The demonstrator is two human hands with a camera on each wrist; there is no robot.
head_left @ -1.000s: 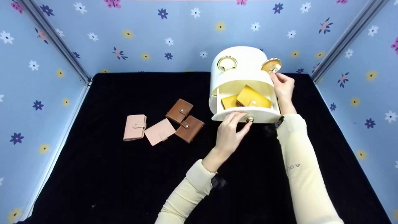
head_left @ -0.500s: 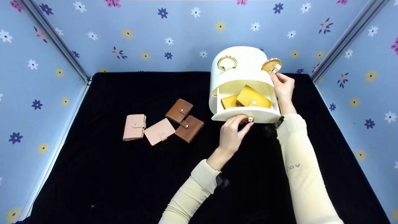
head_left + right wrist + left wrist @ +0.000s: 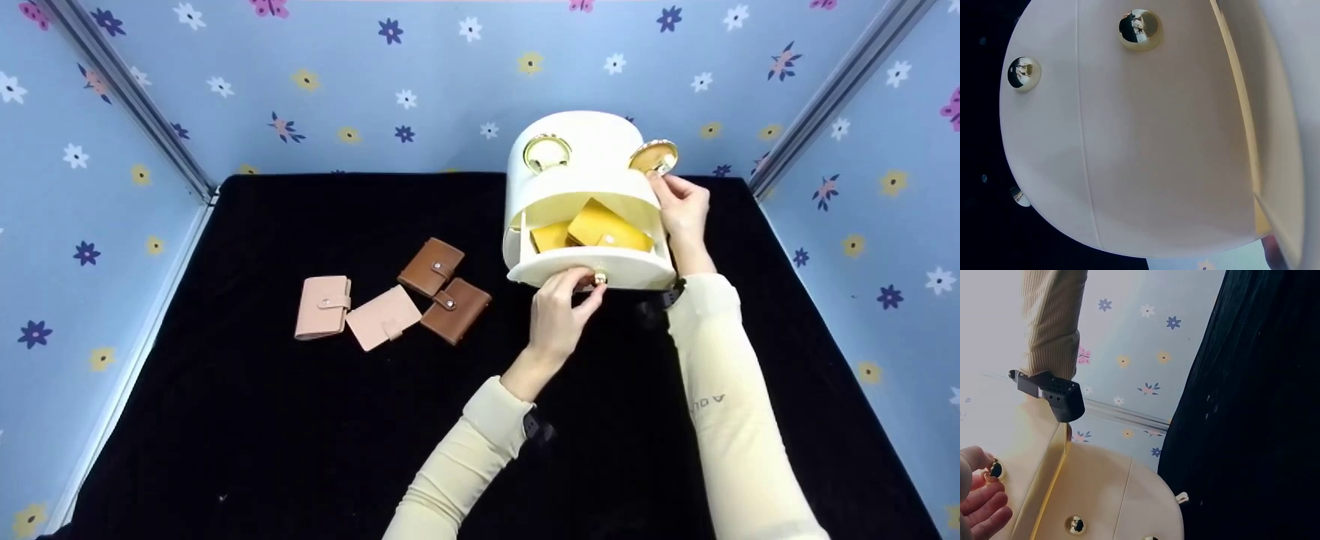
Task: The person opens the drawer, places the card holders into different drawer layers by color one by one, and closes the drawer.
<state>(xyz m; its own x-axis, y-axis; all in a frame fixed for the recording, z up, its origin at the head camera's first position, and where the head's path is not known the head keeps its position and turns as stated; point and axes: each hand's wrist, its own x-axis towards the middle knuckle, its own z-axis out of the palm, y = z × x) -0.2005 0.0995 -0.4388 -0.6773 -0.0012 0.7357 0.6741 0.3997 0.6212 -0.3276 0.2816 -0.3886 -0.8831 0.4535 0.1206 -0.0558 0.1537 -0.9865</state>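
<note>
A white drawer box (image 3: 577, 131) with a rounded top and two gold ears (image 3: 547, 154) stands at the back right. Its upper drawer (image 3: 555, 262) is pulled part way out and holds yellow card wallets (image 3: 609, 225). My left hand (image 3: 556, 307) pinches the gold knob (image 3: 600, 277) on that drawer's front. Just below the right ear, my right hand (image 3: 684, 210) grips the box at its side; some of its fingers are hidden. Below the drawer, the left wrist view shows another gold knob (image 3: 1075, 525) on the closed front.
Two brown card wallets (image 3: 431, 268) and two pink ones (image 3: 322, 306) lie on the black cloth (image 3: 300, 435) left of the box. A blue flowered panel (image 3: 420, 67) stands close behind the box, with more panels at both sides.
The drawer has slid slightly inward, its knob moving back with my left hand. That hand's fingers have shifted on the knob. My right hand has stayed at the box's side.
</note>
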